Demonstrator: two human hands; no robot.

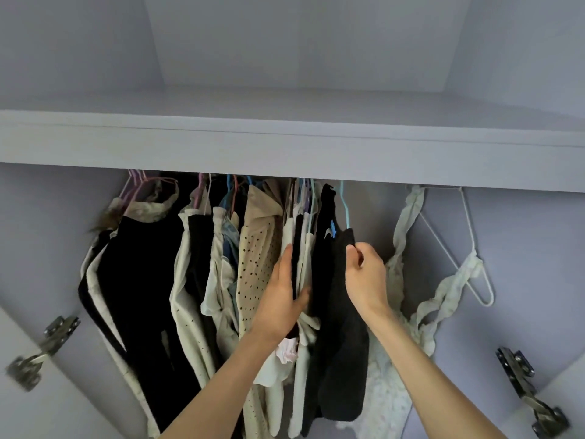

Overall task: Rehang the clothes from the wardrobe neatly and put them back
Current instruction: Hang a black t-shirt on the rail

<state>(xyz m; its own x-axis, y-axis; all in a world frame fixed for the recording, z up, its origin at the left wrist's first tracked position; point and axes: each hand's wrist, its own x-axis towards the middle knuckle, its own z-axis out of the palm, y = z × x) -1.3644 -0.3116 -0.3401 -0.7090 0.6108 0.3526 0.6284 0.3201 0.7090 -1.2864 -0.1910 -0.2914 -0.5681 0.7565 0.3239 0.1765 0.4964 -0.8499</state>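
Black garment (343, 327) pinched by right hand (364, 274), open room rightward.

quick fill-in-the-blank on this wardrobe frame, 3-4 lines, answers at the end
1. The right hand pinches the top edge of a ____ grey garment.
2. The left hand presses flat against the hanging clothes, beside the beige top patterned with small ____.
3. The frilly white garment at far right hangs on a ____ wire hanger.
4. Metal door ____ show at both lower corners.

Answers: dark; dots; white; hinges
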